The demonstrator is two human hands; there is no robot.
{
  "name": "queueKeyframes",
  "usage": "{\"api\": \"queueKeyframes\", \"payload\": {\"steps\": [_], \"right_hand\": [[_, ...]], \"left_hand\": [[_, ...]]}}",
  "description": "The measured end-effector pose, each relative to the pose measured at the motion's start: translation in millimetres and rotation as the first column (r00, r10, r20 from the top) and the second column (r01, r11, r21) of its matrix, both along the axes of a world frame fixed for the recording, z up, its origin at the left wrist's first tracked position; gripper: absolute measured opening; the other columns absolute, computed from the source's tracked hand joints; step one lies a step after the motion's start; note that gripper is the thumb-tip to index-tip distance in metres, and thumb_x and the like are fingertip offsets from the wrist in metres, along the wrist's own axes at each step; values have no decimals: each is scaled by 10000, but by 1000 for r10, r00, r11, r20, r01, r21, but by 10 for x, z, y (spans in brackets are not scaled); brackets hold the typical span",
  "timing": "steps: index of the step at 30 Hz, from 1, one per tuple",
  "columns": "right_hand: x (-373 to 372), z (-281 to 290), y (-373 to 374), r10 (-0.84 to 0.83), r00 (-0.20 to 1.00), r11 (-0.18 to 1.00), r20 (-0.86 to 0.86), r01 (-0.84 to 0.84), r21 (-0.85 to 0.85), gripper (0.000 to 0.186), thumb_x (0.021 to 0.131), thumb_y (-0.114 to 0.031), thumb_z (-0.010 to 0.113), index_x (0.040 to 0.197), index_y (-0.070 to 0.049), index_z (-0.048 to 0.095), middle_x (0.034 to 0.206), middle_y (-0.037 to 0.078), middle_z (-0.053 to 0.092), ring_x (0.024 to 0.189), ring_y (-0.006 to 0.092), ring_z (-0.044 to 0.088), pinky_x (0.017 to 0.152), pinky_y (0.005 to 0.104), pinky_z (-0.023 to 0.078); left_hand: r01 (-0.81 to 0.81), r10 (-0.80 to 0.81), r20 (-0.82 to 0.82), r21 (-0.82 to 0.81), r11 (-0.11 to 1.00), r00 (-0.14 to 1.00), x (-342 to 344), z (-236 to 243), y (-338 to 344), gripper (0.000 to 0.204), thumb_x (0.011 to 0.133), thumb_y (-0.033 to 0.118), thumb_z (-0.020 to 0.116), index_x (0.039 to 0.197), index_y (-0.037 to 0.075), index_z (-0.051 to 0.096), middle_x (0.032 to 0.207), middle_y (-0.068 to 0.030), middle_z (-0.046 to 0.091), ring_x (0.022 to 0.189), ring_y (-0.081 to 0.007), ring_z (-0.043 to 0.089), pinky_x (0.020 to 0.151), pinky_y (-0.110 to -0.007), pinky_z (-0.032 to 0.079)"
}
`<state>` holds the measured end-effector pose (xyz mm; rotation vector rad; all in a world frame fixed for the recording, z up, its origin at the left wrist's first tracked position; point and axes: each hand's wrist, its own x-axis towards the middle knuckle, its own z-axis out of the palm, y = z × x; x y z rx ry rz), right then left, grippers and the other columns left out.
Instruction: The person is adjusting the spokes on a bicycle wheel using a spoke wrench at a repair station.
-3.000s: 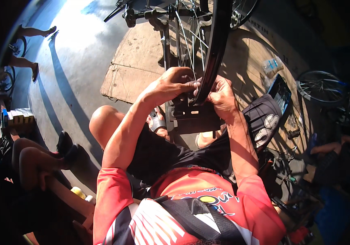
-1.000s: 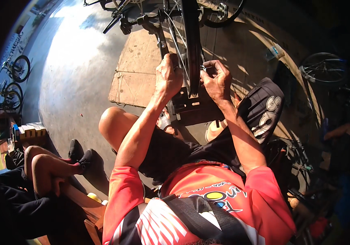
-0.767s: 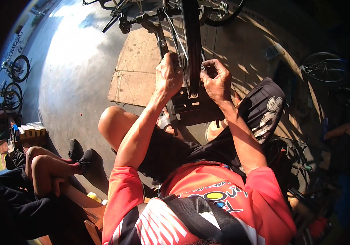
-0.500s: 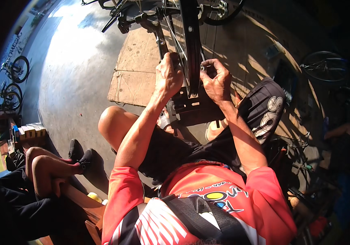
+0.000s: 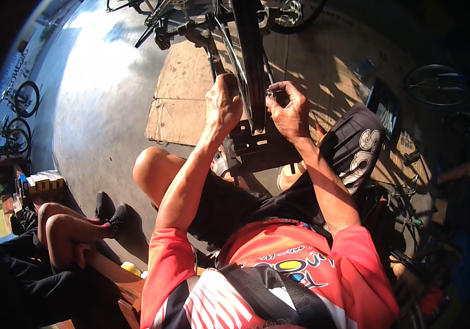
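A bicycle wheel (image 5: 250,66) stands edge-on between my hands, its dark tire running down the middle. At its left side, by the lower end of a slim frame tube (image 5: 213,57), my left hand (image 5: 224,107) is closed; what its fingers grip is hidden. On the other side, my right hand (image 5: 291,109) pinches a small silver metal part (image 5: 270,94) beside the wheel, thumb and forefinger bent round it. Just below the tire sits a black slotted metal base (image 5: 257,143), between my legs.
Flattened cardboard (image 5: 177,98) covers the floor under the bicycle. A seated person's legs (image 5: 62,225) and dark shoes (image 5: 115,219) are at the left, beside a wooden bench (image 5: 106,268). Parked bicycles (image 5: 21,115) stand far left; a loose wheel (image 5: 437,85) lies far right.
My left hand has shifted slightly left, away from the tire. The silver part at my right fingertips shows more clearly. Both hands otherwise keep their places.
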<state>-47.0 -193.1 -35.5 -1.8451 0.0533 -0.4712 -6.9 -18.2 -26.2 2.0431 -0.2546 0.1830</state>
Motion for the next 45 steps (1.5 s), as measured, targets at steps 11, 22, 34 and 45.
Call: {"api": "queueKeyframes", "payload": {"steps": [11,22,34,45], "right_hand": [[9,-39,14,15,1000,994,0,-15,106,177,777,-37,752,936,-48,675,753,51,677,634,97,577,611,278,473],[-5,-22,-1,14,999,999,-46,-12,46,186,781,-33,742,950,-46,664,771,43,668,667,85,574,637,268,473],[-40,62,18,16,994,999,-111,-13,31,184,793,-44,732,962,-37,658,776,53,663,711,97,594,674,275,483],[-16,29,1,5,999,999,-44,-6,-34,164,791,-34,732,939,-47,663,785,42,667,640,80,548,605,271,452]], "left_hand": [[5,-4,70,-10,1000,998,-24,-59,-2,243,872,36,577,1106,-25,592,997,-279,683,948,-448,677,811,-467,539],[14,-13,17,-46,999,1000,-52,11,-10,249,887,67,620,1117,-27,601,1007,-269,695,962,-423,691,819,-451,545],[29,-29,-8,-18,999,1000,-27,-12,16,246,896,61,625,1124,-29,598,1005,-263,694,969,-408,695,825,-441,546],[39,-36,40,-63,997,999,-33,-13,11,259,887,58,613,1126,-38,587,1002,-268,693,954,-413,698,823,-438,552]]}}
